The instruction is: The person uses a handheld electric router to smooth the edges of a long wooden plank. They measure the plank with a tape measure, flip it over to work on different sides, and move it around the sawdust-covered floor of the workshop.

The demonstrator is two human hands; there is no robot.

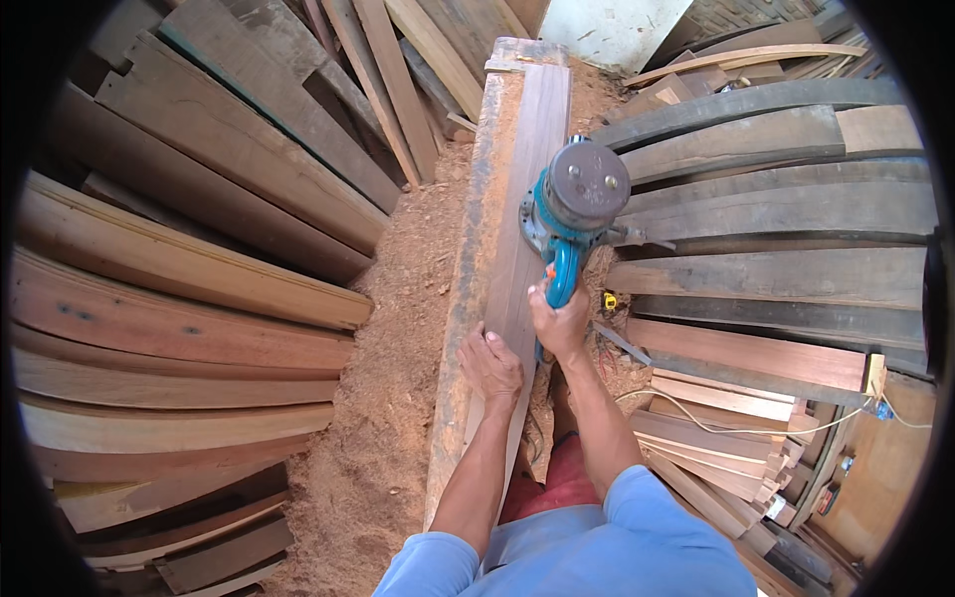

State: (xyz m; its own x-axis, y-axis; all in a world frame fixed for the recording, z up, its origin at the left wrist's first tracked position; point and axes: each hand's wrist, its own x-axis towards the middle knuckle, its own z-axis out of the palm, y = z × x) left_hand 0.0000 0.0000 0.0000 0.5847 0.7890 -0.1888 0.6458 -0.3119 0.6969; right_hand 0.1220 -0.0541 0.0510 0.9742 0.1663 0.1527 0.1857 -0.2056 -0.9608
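Observation:
A long wooden board (537, 109) lies lengthwise on a dusty, paint-stained beam (474, 199). A teal electric router (582, 189) with a grey top sits on the board, its handle pointing toward me. My right hand (560, 318) is closed around that handle, below an orange switch. My left hand (490, 363) holds the board nearer me, its fingers curled at the left edge. The underside of the router is hidden.
Stacked planks (179, 289) line the left; more planks (766, 269) and shorter pieces (716, 448) fill the right. Sawdust (388, 428) covers the floor. A yellow tape measure (610, 300) and a cord (696, 421) lie at right. A white sheet (617, 30) stands behind.

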